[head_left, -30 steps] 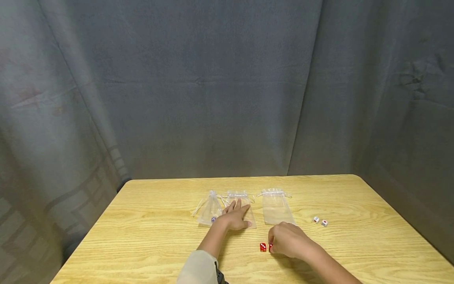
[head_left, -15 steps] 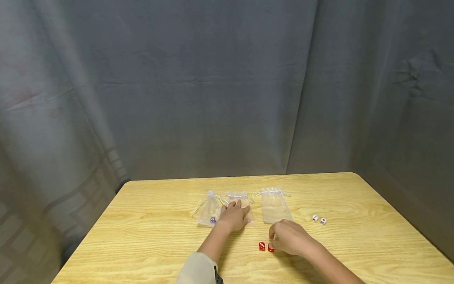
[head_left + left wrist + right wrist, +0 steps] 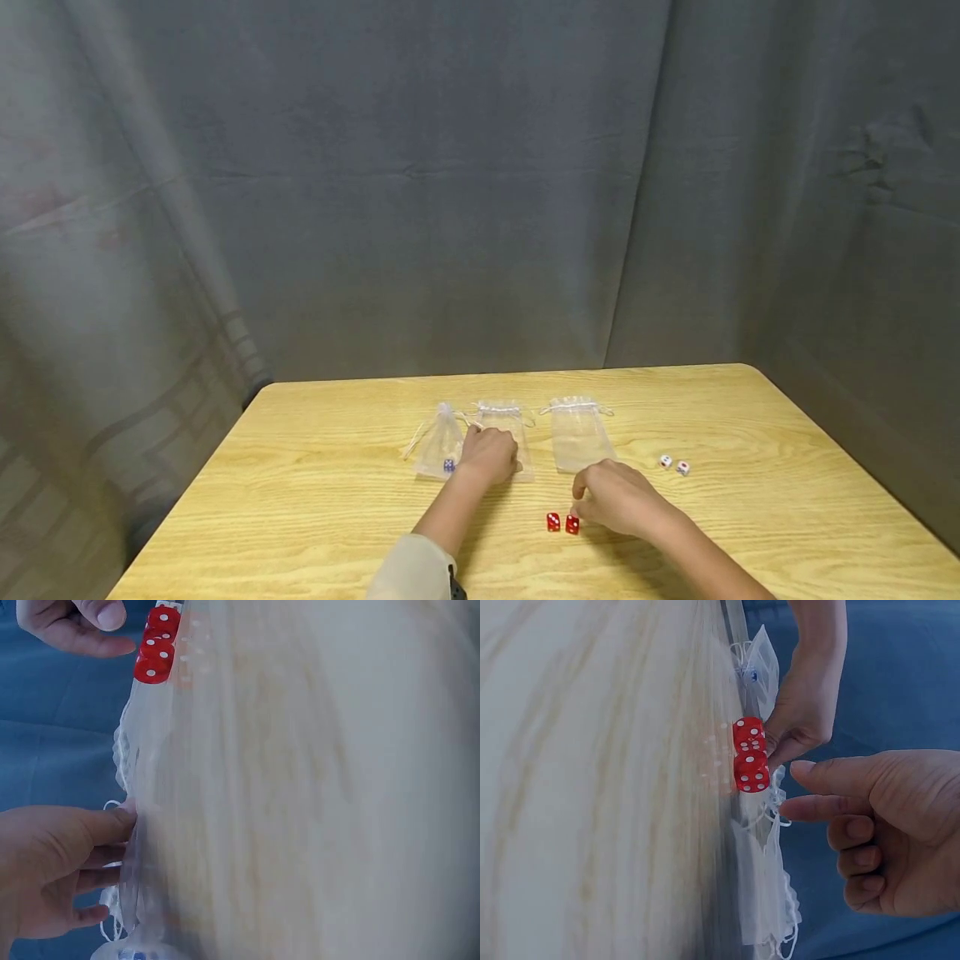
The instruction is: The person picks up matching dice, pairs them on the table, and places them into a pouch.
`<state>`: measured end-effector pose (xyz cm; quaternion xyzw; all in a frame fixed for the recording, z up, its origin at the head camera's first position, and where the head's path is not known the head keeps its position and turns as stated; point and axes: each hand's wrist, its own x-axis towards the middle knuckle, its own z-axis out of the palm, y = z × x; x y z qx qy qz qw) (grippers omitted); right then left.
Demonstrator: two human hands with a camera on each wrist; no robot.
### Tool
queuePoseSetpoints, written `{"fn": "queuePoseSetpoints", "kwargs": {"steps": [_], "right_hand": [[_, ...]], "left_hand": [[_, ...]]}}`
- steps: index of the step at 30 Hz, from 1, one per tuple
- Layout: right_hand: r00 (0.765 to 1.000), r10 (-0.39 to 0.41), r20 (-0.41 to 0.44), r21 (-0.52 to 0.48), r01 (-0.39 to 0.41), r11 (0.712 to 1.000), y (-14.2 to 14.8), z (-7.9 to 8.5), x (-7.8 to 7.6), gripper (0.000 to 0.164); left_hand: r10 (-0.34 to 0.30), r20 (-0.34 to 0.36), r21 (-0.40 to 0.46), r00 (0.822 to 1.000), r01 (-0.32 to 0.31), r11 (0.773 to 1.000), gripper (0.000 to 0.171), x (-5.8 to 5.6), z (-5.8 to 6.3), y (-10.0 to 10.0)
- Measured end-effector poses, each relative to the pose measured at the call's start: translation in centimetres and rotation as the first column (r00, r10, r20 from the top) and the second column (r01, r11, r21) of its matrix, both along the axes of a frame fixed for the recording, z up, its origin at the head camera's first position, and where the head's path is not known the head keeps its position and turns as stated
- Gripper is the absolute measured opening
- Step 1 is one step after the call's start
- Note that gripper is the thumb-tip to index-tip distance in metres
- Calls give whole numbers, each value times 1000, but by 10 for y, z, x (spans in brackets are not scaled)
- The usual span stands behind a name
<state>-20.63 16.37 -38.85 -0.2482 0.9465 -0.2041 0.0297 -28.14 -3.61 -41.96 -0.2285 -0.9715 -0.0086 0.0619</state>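
Observation:
Two red dice with white pips, the left die (image 3: 553, 522) and the right die (image 3: 572, 525), sit side by side on the table. My right hand (image 3: 618, 497) is just right of them, thumb tip close to the right die. In the right wrist view its thumb and index finger stand apart with nothing between them; the other fingers are bent. My left hand (image 3: 489, 455) rests on the middle sheer drawstring bag (image 3: 526, 457), its fingertips partly hidden in the head view. In the left wrist view its thumb and fingers are spaced apart against the bag's edge.
Left of the left hand lies another sheer bag (image 3: 432, 460) with a blue die (image 3: 448, 465) in it. A third flat bag (image 3: 581, 442) lies to the right. Two white dice (image 3: 674, 465) are farther right on the wooden table (image 3: 337, 517). Grey curtains (image 3: 450, 208) hang behind.
My left hand's spread fingers have drawn in over the middle bag. The right fingers have come off the right red die, which now shows fully beside the other.

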Motion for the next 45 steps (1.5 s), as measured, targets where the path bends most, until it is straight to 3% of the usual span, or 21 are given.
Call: {"fn": "queuePoseSetpoints", "kwargs": {"steps": [8, 12, 14, 18, 20, 23, 34, 39, 45], "right_hand": [[1000, 15, -1, -7, -15, 1000, 1, 0, 1, 16], [1000, -8, -18, -5, 8, 1000, 0, 1, 0, 14], [999, -26, -47, -3, 26, 1000, 0, 2, -2, 13], [990, -76, -115, -16, 75, 997, -2, 2, -5, 11], [985, -100, -143, -36, 96, 995, -4, 2, -7, 10], [978, -140, -157, -78, 129, 989, -6, 3, -8, 9], [944, -260, -205, -237, 209, 949, -7, 8, -12, 15], [945, -301, -130, -365, 237, 900, -6, 11, -12, 21], [956, -293, -20, -523, 240, 818, -5, 15, -9, 35]], "left_hand": [[-1, -66, 20, 998, 2, 1000, 28, -4, -4, 0], [-17, -183, 94, 983, 34, 995, 35, -6, -2, 1], [-36, -289, 152, 957, 83, 985, 35, -5, 3, 2], [-66, -474, 240, 878, 200, 950, 32, 0, 20, 3], [-77, -532, 258, 843, 248, 934, 27, 3, 28, 3], [-90, -587, 269, 804, 299, 915, 21, 9, 37, 3], [-145, -688, 238, 711, 410, 881, 6, 28, 54, -1], [-176, -727, 185, 664, 436, 881, 6, 38, 59, -1], [-201, -758, 149, 620, 465, 873, 7, 51, 65, 1]]}}
